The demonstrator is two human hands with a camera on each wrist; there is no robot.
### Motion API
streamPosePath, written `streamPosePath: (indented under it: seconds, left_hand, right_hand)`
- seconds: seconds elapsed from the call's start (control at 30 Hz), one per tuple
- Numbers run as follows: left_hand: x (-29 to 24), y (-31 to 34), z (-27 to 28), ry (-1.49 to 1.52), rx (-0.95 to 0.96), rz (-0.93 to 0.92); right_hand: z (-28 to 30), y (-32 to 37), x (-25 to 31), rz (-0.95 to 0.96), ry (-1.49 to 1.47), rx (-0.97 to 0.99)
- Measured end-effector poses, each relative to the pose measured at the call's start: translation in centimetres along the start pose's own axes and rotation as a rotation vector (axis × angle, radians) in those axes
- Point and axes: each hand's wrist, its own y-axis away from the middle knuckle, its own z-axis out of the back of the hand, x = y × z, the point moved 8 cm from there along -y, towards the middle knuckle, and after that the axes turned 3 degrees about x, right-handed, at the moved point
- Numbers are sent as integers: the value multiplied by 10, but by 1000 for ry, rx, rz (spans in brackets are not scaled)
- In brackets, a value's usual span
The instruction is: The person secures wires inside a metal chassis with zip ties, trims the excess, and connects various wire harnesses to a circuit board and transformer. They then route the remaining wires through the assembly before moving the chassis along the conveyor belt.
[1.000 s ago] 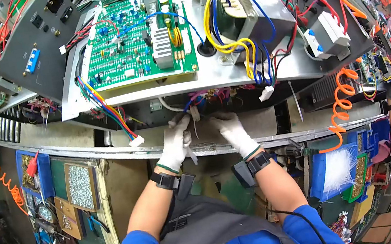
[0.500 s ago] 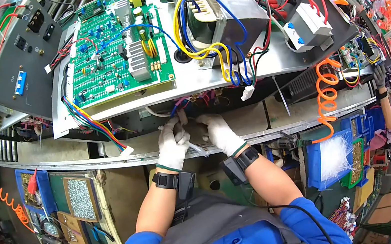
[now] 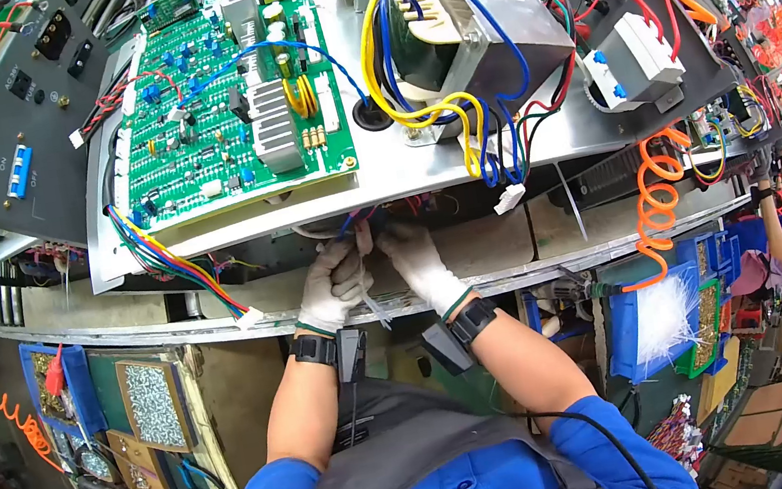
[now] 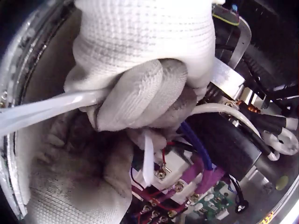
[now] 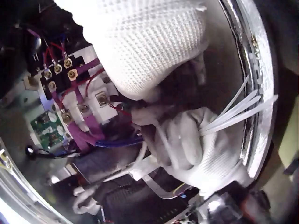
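White cable ties point(image 4: 51, 109) are jutting from a worker's gloved left hand point(image 3: 332, 286), whose curled fingers are gripping them below the green circuit board point(image 3: 204, 143), near blue cable point(image 4: 198, 145); the right hand point(image 3: 417, 263) is reaching in below the board's right end, its shadowed grip impossible to tell

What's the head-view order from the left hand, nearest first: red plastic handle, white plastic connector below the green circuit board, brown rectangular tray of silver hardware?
From the left hand:
1. White plastic connector, just left.
2. Brown rectangular tray, lower left.
3. Red plastic handle, farthest left.
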Motion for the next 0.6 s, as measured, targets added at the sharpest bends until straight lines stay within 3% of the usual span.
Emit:
streamPosePath:
  seconds: [0.07,0.17,0.23,0.3,0.33,0.37,0.43,0.6]
  left_hand:
    - [0,0,-15,60,351,43]
    - [-6,-2,-15,-59,296,115]
    - [-10,2,-27,-204,279,68]
    - [-18,1,-19,-448,55,-27]
    - [-16,11,-23,-425,-221,27]
    - [-12,9,-20,-397,-336,-53]
    - [-8,12,-26,-258,-449,-158]
    - [-5,13,-29,-240,-627,-297]
  right_hand:
    - [0,-8,6,119,61,10]
    - [2,-4,10,100,-25,-1]
    - [3,-2,10,118,13,3]
    - [2,-2,7,155,45,5]
    - [1,-3,-4,139,54,-25]
    - [1,-8,-6,137,64,-56]
    - [2,0,1,30,-14,-15]
    - [3,12,8,123,-97,-75]
